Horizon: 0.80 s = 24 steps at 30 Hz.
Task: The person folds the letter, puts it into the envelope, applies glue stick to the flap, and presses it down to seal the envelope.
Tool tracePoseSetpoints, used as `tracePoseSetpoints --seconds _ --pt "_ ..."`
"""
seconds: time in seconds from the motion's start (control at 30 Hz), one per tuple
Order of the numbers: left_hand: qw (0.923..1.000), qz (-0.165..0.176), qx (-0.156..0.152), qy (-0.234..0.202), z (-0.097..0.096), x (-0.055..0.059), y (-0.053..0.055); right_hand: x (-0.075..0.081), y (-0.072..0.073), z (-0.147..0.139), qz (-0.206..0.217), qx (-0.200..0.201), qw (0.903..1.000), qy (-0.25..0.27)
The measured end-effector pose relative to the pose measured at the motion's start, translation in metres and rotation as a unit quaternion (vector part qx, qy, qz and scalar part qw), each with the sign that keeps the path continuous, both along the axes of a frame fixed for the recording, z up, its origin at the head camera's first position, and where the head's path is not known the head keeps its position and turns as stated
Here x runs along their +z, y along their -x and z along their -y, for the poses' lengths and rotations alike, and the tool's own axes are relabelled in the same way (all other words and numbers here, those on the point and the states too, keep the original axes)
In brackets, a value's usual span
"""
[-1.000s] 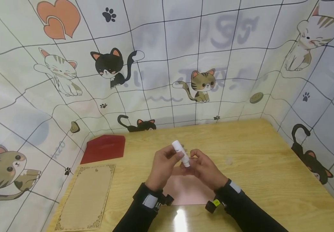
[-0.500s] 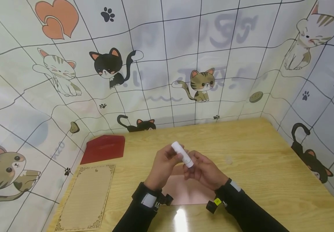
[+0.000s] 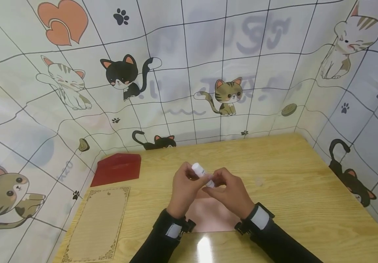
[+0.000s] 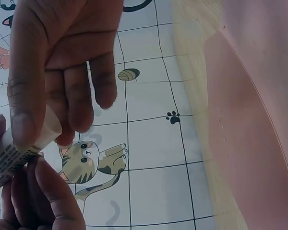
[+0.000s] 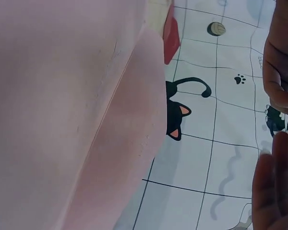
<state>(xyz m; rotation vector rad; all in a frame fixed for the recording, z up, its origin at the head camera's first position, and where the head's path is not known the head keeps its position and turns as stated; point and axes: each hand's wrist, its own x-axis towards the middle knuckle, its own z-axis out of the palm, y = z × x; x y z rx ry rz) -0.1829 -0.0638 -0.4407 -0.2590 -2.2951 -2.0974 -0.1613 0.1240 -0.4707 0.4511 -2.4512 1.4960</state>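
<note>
A white glue stick (image 3: 197, 168) with small printed text is held tilted between both hands, above the middle of the table. My left hand (image 3: 183, 191) grips its body, the thumb lying along the printed side in the left wrist view. At the lower end of the tube, the thumb and fingers of my right hand (image 3: 236, 191) pinch it. Below the hands a pink envelope (image 3: 212, 217) lies on the table, its flap (image 5: 120, 134) unfolded toward the far side. My hands and wrists cover parts of it in the head view.
A red envelope (image 3: 116, 170) lies at the back left of the wooden table (image 3: 294, 171). Nearer on the left is a tan sheet of letter paper (image 3: 97, 223) with an ornate border. A small clear disc (image 3: 259, 181) lies right of the hands. Cat-print sheets (image 3: 176, 73) wall the table.
My right hand has turned and moved its fingers up around the lower end of the glue stick. The stick has shifted slightly left and down at its top. The envelopes and paper stay put.
</note>
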Motion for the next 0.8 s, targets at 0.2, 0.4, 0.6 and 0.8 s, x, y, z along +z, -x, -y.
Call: tracePoseSetpoints --seconds 0.2,0.4,0.6,0.8 --pt "0.9998 -0.012 0.014 0.005 0.000 0.003 -0.002 0.002 -0.004 0.004 -0.043 -0.050 0.9973 -0.033" --pt "0.9992 0.014 0.002 -0.036 0.002 0.004 0.000 -0.001 -0.001 -0.002 -0.029 0.022 0.9986 0.037" --pt "0.9963 0.025 -0.051 -0.064 0.004 0.007 0.000 -0.004 0.008 -0.014 0.071 0.186 0.9595 0.199" --pt "0.9902 0.025 -0.114 -0.077 0.006 0.009 -0.001 -0.010 0.014 -0.019 0.136 0.299 0.8990 0.290"
